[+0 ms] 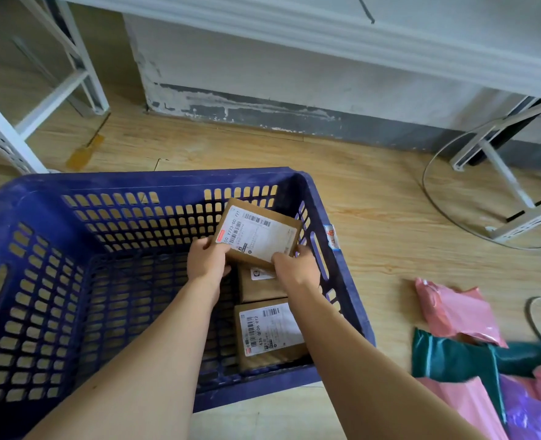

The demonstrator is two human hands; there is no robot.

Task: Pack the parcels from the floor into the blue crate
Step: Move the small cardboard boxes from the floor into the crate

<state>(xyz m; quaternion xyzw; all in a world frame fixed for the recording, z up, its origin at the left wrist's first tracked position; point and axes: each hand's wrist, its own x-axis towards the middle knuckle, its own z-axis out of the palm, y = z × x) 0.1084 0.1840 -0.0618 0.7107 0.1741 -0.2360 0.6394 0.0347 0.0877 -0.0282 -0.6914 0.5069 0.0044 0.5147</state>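
Note:
A blue slotted crate [34,198] stands on the wooden floor at centre left. Inside it, at the far right corner, both my hands hold a brown cardboard parcel [262,231] with a white shipping label, tilted. My left hand [207,260] grips its near left edge and my right hand [296,268] grips its near right corner. Under it, along the crate's right wall, lie two more brown boxes: a small one [258,287] and a labelled one [270,333] nearer to me. Soft parcels in pink [456,312], green [453,360] and purple [529,414] bags lie on the floor at the lower right.
White metal shelf frames stand at the far left [5,131] and far right [510,188]. A grey cable [434,201] loops across the floor on the right. A yellow tag [83,154] lies beyond the crate. A wall with a dark skirting [294,117] runs behind.

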